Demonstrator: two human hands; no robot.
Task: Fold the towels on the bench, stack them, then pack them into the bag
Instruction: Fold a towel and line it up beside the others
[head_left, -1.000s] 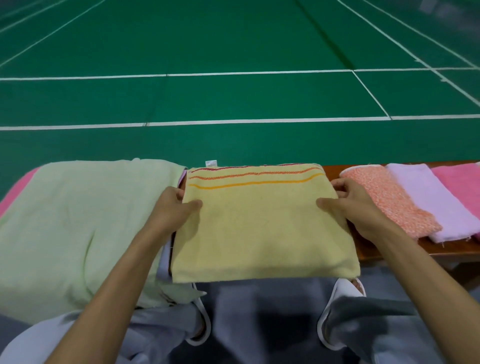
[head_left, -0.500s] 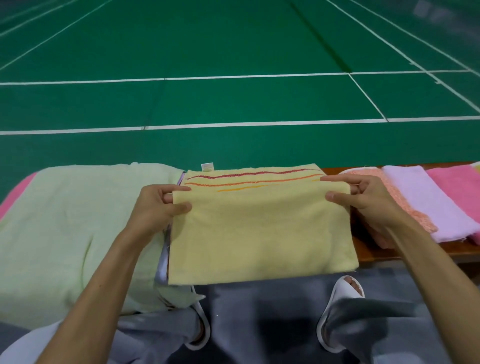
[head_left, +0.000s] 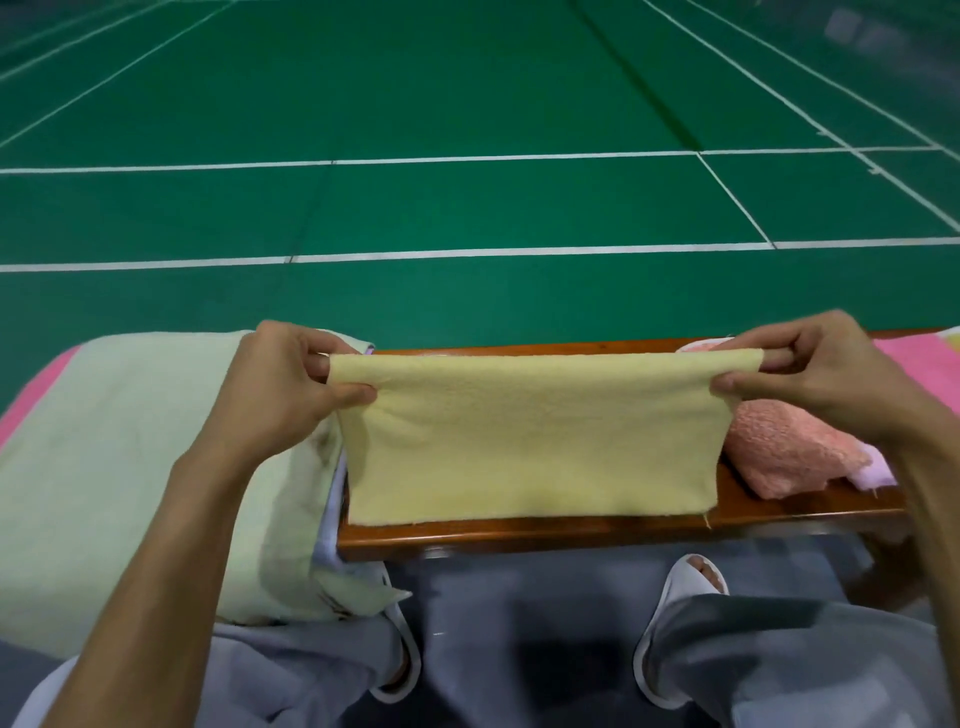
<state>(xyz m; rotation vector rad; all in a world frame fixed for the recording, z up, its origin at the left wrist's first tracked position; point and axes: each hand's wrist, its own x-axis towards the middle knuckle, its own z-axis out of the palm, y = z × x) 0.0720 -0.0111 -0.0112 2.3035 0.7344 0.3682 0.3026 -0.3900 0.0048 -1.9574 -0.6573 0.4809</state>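
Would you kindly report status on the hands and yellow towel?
Left hand, right hand each pinch a top corner. Yellow towel hangs over bench. Orange towel lies beside it, not blocking.

The raised yellow towel (head_left: 530, 441) screens the middle of the bench (head_left: 571, 535), and its far face cannot be seen. Fingers of the left hand (head_left: 283, 384) and right hand (head_left: 836, 374) disappear behind its upper edge. The pale green towel (head_left: 130, 467) runs off the left edge and covers the bench's left end; a pink towel (head_left: 28, 397) beneath shows only as a strip. The salmon towel (head_left: 795, 452) is partly covered, only a corner of the lilac towel (head_left: 878, 470) shows, and the pink cloth (head_left: 919, 358) is cut off at the right.
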